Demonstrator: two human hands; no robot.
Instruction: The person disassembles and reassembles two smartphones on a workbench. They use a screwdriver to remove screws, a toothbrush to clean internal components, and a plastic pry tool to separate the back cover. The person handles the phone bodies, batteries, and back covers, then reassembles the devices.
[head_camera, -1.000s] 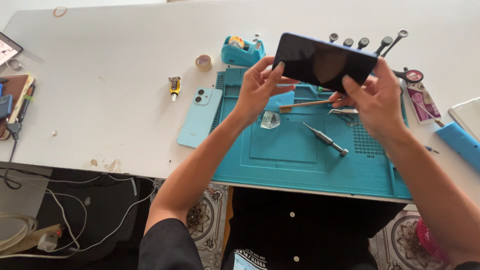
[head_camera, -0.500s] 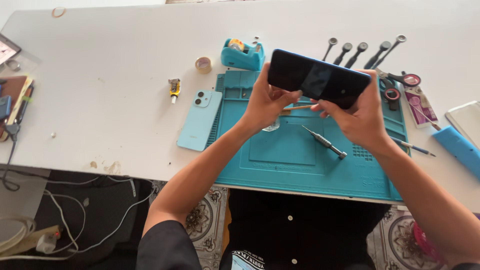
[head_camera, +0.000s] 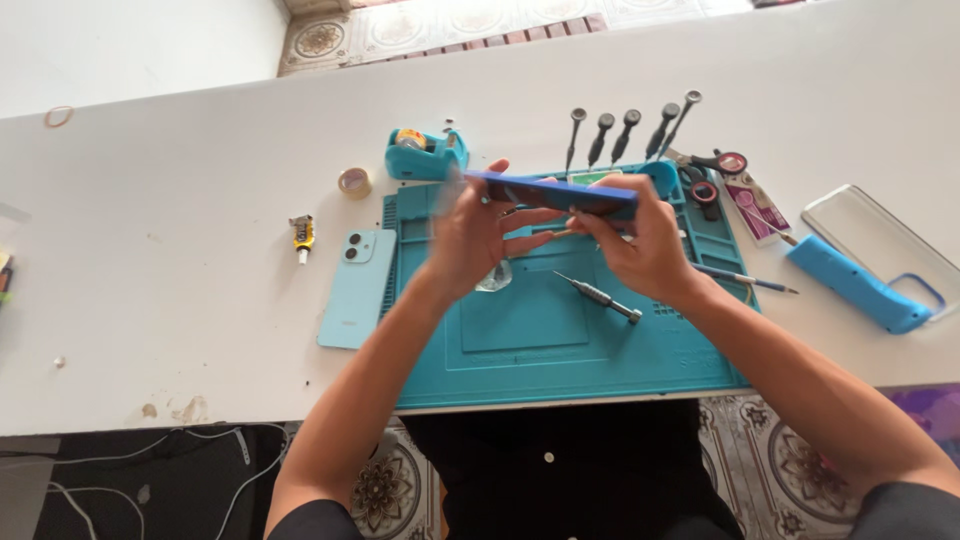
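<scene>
Both hands hold a blue phone (head_camera: 555, 191) edge-on above a teal work mat (head_camera: 560, 350). My left hand (head_camera: 475, 235) grips its left end, and my right hand (head_camera: 640, 240) grips its right end. The phone lies almost flat, so only its thin side shows. Below the hands a screwdriver (head_camera: 598, 296) rests on the mat, beside a small clear piece (head_camera: 495, 278). A light blue phone back cover (head_camera: 357, 288) lies at the mat's left edge.
Several screwdrivers (head_camera: 625, 135) stand in a row behind the mat. A teal tape dispenser (head_camera: 425, 152), a tape roll (head_camera: 354, 182) and a small yellow tube (head_camera: 302, 236) lie to the left. Scissors (head_camera: 712, 172), a blue tool (head_camera: 855, 285) and a clear phone case (head_camera: 885, 245) lie to the right.
The phone has tilted from showing its dark screen to lying edge-on, and both hands have lowered it toward the mat.
</scene>
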